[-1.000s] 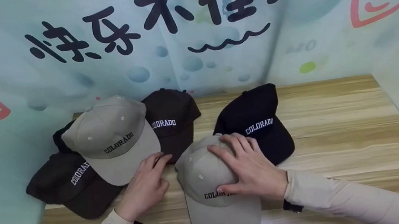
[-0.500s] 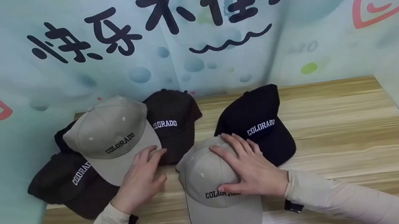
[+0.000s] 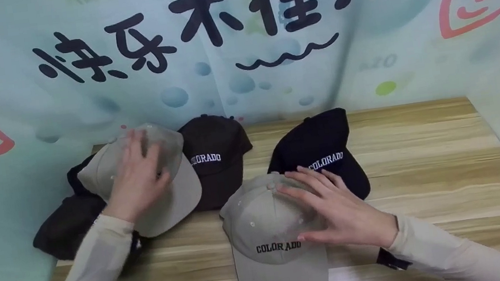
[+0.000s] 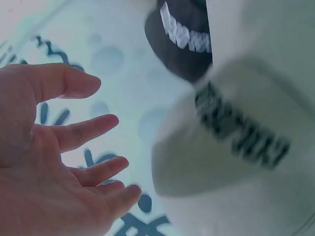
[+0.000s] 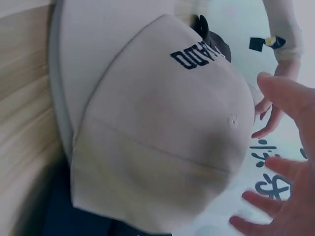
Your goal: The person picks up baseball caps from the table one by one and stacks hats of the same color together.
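My left hand (image 3: 140,178) hovers over a light grey-beige baseball cap (image 3: 185,196) at the left. In the left wrist view its fingers (image 4: 98,132) are spread and stand apart from that cap. At the front middle, my right hand (image 3: 347,209) is over the right side of another grey-beige cap (image 3: 281,280). The right wrist view shows the right fingers (image 5: 263,204) loosely spread, with a gap to the crown (image 5: 162,123). A second brim edge shows under the front cap. All the readable lettering says COLORADO.
Beneath and beside the left beige cap lie dark brown caps, one at the left (image 3: 67,225) and one behind (image 3: 216,140). A navy-black cap (image 3: 311,137) lies behind my right hand. Printed fabric (image 3: 243,84) walls the wooden table (image 3: 428,152) at the back and sides.
My left hand has moved up and left from the left beige cap's brim to over its crown. My right hand has lifted off the front cap and shifted slightly right. The caps have stayed put.
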Tool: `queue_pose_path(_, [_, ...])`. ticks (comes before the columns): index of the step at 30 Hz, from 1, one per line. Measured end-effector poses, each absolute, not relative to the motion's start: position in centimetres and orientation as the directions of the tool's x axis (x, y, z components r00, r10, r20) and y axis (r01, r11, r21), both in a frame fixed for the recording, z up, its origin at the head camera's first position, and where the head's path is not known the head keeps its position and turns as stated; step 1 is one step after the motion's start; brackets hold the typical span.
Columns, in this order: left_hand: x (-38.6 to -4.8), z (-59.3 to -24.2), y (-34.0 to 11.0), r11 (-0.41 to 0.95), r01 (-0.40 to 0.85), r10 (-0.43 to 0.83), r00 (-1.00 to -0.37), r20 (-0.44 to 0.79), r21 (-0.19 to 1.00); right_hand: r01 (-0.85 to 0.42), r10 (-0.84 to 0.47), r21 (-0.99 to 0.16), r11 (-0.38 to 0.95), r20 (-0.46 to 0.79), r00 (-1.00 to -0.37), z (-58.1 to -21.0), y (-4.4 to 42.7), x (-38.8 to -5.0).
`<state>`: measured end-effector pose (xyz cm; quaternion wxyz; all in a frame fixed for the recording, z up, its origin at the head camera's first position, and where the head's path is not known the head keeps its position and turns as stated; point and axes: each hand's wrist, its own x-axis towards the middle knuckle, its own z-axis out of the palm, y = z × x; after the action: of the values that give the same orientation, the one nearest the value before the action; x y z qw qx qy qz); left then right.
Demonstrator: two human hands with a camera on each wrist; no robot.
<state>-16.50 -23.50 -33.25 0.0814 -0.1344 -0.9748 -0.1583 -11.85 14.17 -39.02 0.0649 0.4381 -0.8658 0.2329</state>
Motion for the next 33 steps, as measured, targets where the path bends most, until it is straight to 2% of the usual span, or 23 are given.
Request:
queue_pose_path(6, [-19.2, -31.2, -25.9, 0.965, 0.116, 0.110, -0.993, 0.039, 0.236, -0.861, -0.776, -0.259, 0.438, 0.374, -0.508, -39.6, 15.7, -10.0])
queue_pose_path(11, [-20.7, -31.0, -27.3, 0.974, 0.004, 0.020, -0.998, -0.067, 0.229, -0.899, -0.789, -0.201, 0.390, 0.430, -0.438, -40.2, 16.6, -8.5])
queue_pose_path(14, [-21.4, -30.9, -28.1, 0.977, -0.008, 0.025, -0.988, -0.150, 0.214, -0.905, -0.794, -0.186, 0.382, 0.434, -0.425, -40.4, 17.2, -8.0])
queue_pose_path(19, [-22.4, -30.6, -29.0, 0.968, -0.003, 0.065, -0.963, -0.260, 0.252, -0.896, -0.797, -0.183, 0.405, 0.408, -0.444, -40.8, 18.3, -7.7])
queue_pose_path(26, [-22.7, -30.1, -28.7, 0.935, 0.017, 0.102, -0.970, -0.223, 0.354, -0.895, -0.804, -0.144, 0.422, 0.396, -0.443, -41.5, 19.8, -7.4])
queue_pose_path(33, [-21.5, -28.6, -27.9, 0.901, 0.136, 0.197, -0.974, -0.108, 0.412, -0.909, -0.820, -0.128, 0.395, 0.396, -0.413, -41.8, 19.5, -7.4])
